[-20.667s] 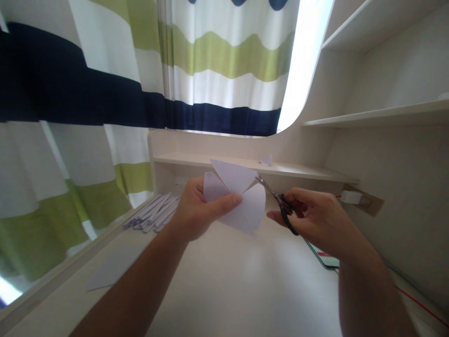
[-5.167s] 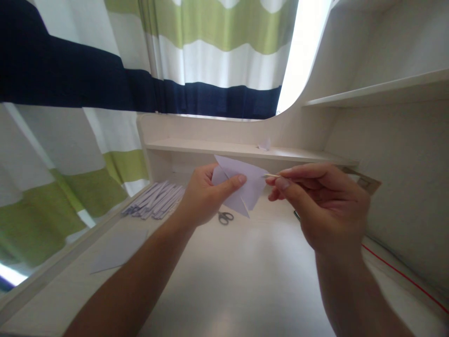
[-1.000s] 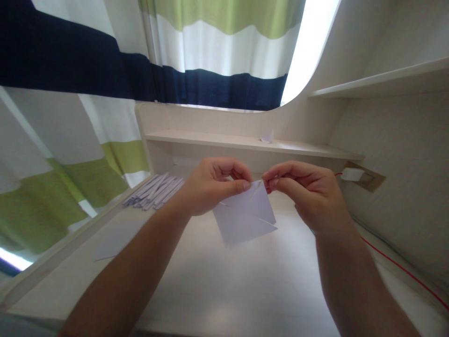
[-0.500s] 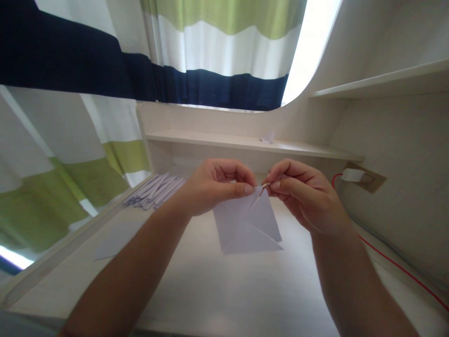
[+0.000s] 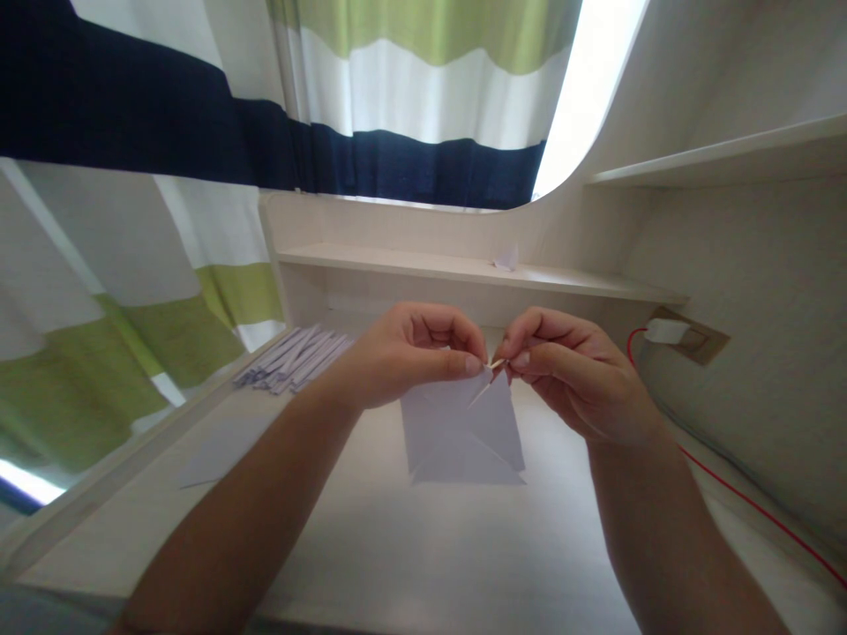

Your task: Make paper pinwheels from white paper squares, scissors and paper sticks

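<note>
A white square of paper [image 5: 456, 432] hangs just above the desk, with slits running inward from its corners. My left hand [image 5: 430, 348] is closed in a pinch on its top edge, thumb in front and fingers curled behind. Right beside it, my right hand [image 5: 562, 370] pinches a thin pale pointed piece [image 5: 498, 362] at the paper's upper right corner. I cannot tell whether that piece is a cut corner of the paper or a small separate stick. The two sets of fingertips nearly touch.
A pile of rolled white paper sticks [image 5: 295, 357] lies at the desk's left back. Nearer is a white sheet [image 5: 225, 450], partly behind my left forearm. A small folded paper [image 5: 506, 257] stands on the shelf [image 5: 410, 262]. At right, a red cable [image 5: 747, 503] runs from a charger [image 5: 665, 331].
The paper has tilted a little and its lower edge has shifted slightly left and down. Both hands have dipped slightly, their pinches kept.
</note>
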`<state>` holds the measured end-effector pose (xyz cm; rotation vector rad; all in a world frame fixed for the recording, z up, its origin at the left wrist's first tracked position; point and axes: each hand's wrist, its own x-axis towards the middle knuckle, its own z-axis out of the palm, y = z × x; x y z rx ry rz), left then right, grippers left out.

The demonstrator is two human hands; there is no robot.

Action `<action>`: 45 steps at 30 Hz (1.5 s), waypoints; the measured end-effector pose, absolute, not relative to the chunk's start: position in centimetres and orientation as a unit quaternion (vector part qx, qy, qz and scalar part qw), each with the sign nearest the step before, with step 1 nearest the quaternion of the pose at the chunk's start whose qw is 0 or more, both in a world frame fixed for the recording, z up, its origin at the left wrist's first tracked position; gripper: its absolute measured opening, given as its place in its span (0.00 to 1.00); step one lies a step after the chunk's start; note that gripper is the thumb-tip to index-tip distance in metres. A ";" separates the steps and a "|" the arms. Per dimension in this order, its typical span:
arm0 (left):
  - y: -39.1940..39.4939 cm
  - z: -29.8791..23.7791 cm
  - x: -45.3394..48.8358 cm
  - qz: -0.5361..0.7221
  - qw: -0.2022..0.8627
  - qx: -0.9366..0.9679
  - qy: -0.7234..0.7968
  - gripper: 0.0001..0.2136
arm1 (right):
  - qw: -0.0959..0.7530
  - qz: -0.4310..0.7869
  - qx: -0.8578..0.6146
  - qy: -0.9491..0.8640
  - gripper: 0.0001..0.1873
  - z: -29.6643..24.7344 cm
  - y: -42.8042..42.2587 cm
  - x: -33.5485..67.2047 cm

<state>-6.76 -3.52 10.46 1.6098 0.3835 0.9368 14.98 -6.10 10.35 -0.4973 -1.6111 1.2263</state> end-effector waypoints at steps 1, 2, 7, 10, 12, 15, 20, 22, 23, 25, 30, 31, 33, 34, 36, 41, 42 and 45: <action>-3.5 10.4 -6.8 0.397 0.586 0.688 0.160 0.04 | 0.502 0.510 -0.207 -0.668 0.09 10.3 -6.1 15.0; -3.5 10.4 -6.8 0.392 0.590 0.688 0.157 0.04 | 0.499 0.511 -0.208 -0.668 0.09 10.3 -6.1 15.1; -3.4 10.4 -6.9 0.372 0.594 0.697 0.150 0.05 | 0.476 0.529 -0.200 -0.673 0.07 10.2 -6.0 15.2; -3.5 10.4 -6.9 0.361 0.596 0.704 0.141 0.05 | 0.462 0.538 -0.199 -0.676 0.07 10.1 -5.9 15.3; -3.6 10.4 -6.9 0.350 0.597 0.707 0.145 0.06 | 0.456 0.540 -0.208 -0.676 0.07 10.2 -6.0 15.3; -3.7 10.3 -6.8 0.340 0.604 0.705 0.152 0.07 | 0.450 0.536 -0.219 -0.679 0.06 10.3 -6.1 15.2; -3.6 10.2 -6.7 0.344 0.600 0.704 0.161 0.06 | 0.461 0.496 -0.221 -0.702 0.06 10.3 -6.1 15.2; -3.4 10.3 -6.8 0.354 0.590 0.706 0.169 0.06 | 0.469 0.472 -0.228 -0.711 0.04 10.3 -6.2 15.3; -3.4 10.3 -6.8 0.358 0.584 0.707 0.176 0.05 | 0.471 0.459 -0.235 -0.716 0.03 10.3 -6.3 15.4; -3.4 10.4 -6.9 0.365 0.571 0.710 0.192 0.04 | 0.463 0.438 -0.253 -0.728 0.02 10.3 -6.5 15.6; -3.4 10.7 -7.0 0.358 0.549 0.722 0.220 0.03 | 0.449 0.389 -0.272 -0.757 0.05 10.2 -6.8 16.0; -3.4 10.7 -7.0 0.355 0.545 0.725 0.224 0.03 | 0.450 0.375 -0.276 -0.762 0.05 10.2 -6.9 16.0; -3.4 10.7 -7.0 0.351 0.536 0.731 0.233 0.03 | 0.448 0.349 -0.286 -0.772 0.04 10.1 -6.9 16.0; -3.3 10.7 -7.0 0.350 0.530 0.735 0.237 0.04 | 0.447 0.339 -0.290 -0.776 0.04 10.1 -6.9 16.0; -3.3 10.6 -7.0 0.349 0.513 0.743 0.250 0.04 | 0.445 0.333 -0.293 -0.778 0.03 10.0 -6.8 15.9; -2.7 10.2 -7.1 0.393 0.469 0.747 0.261 0.08 | 0.464 0.410 -0.272 -0.737 0.05 9.6 -5.6 15.5; -2.5 10.1 -7.2 0.409 0.454 0.747 0.262 0.10 | 0.470 0.425 -0.266 -0.726 0.06 9.4 -5.2 15.3; -1.4 9.8 -7.6 0.447 0.402 0.746 0.285 0.16 | 0.483 0.459 -0.242 -0.705 0.06 8.7 -3.9 14.8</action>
